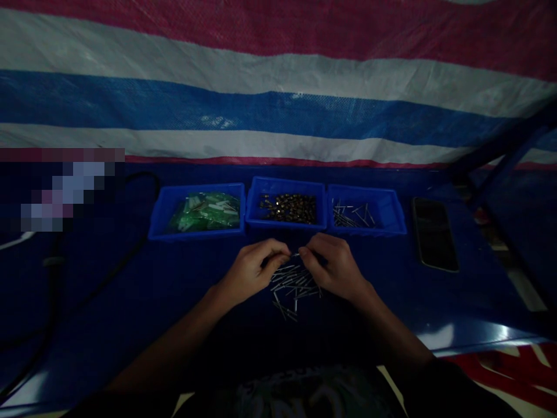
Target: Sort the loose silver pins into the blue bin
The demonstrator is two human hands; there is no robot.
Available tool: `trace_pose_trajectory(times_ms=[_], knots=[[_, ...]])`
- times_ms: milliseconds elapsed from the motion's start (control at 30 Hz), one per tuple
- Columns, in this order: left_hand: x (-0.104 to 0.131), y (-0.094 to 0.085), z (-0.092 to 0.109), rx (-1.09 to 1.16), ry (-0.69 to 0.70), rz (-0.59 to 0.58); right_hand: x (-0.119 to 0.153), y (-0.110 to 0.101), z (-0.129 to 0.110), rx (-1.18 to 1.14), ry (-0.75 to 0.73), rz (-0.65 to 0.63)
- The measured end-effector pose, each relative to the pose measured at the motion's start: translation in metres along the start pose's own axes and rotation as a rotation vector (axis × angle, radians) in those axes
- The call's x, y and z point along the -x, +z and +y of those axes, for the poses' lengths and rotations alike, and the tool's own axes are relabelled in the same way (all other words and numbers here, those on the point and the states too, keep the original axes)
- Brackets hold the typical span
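Fingertips: on your left hand [255, 267] and your right hand [333, 261], thumb and forefinger are closed in a pinch, and between them is a small metal piece [295, 254]; its exact shape is too small to tell.
Grip: you hold the piece from two sides, probably because it is thin and needs fine control.
Loose pins: the heap of metal pins [293, 281] lies on the table [383, 276] under and between your hands, toward its near edge from the trays; I judge it is put there for short reaching. The pins cross each other, so picking only one may be difficult.
Middle tray: just beyond your fingers, the middle blue tray [285, 224] holds brass-coloured pieces [296, 208].
Right tray: the right blue tray [383, 230] contains some thin pins [343, 217], mostly at its left side.
Left tray: the left blue tray [198, 235] carries green plastic bags [204, 212] with contents not clear. The row seems arranged so both hands reach every tray.
Phone: a dark phone [435, 232] lies toward the table's right edge, outside your working place.
Cable: a black cable [52, 290] runs at the table's left side, away from your hands.
Far edge: the striped sheet [278, 116] hangs behind and closes that side.
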State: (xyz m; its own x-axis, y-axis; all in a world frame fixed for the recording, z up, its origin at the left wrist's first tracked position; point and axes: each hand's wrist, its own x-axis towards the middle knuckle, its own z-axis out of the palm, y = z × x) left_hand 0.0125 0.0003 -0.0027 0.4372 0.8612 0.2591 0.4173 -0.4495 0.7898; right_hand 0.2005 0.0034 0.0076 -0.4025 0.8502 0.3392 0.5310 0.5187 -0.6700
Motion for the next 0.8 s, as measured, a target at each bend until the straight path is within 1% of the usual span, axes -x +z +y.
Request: trace_pose_trajectory(times_ms=[67,133,167,200,267,300,333,367,433,500,600,700,733,800], knots=[[-0.001,-0.005,0.000,-0.053,-0.019,-0.103,0.000,-0.006,0.001,-0.017,0.016,0.044],[-0.001,-0.013,0.001,-0.131,-0.046,-0.239,0.001,-0.014,0.004,-0.012,0.051,0.152],[-0.001,-0.017,0.001,-0.168,-0.058,-0.300,0.002,-0.018,0.006,0.001,0.080,0.243],[-0.001,-0.021,0.002,-0.198,-0.069,-0.350,0.003,-0.022,0.009,0.017,0.115,0.360],[0.000,-0.027,0.004,-0.232,-0.082,-0.416,0.004,-0.029,0.016,0.047,0.194,0.626],[0.000,-0.029,0.005,-0.240,-0.082,-0.440,0.005,-0.031,0.019,0.065,0.228,0.740],[0.000,-0.030,0.005,-0.243,-0.079,-0.455,0.004,-0.033,0.023,0.085,0.256,0.822],[0.001,-0.030,0.005,-0.242,-0.075,-0.458,0.004,-0.033,0.025,0.105,0.274,0.863],[0.001,-0.030,0.004,-0.232,-0.064,-0.441,0.002,-0.033,0.029,0.134,0.281,0.860],[0.001,-0.028,0.003,-0.223,-0.060,-0.420,0.000,-0.030,0.027,0.140,0.267,0.804],[0.001,-0.027,0.002,-0.229,-0.068,-0.420,-0.001,-0.023,0.017,0.143,0.235,0.695],[0.000,-0.026,0.001,-0.229,-0.086,-0.421,0.001,-0.013,0.004,0.120,0.154,0.539],[0.000,-0.026,0.001,-0.215,-0.092,-0.413,0.002,-0.009,0.001,0.095,0.121,0.463],[-0.001,-0.027,-0.001,-0.168,-0.110,-0.385,0.004,-0.001,-0.006,0.034,0.056,0.269]])
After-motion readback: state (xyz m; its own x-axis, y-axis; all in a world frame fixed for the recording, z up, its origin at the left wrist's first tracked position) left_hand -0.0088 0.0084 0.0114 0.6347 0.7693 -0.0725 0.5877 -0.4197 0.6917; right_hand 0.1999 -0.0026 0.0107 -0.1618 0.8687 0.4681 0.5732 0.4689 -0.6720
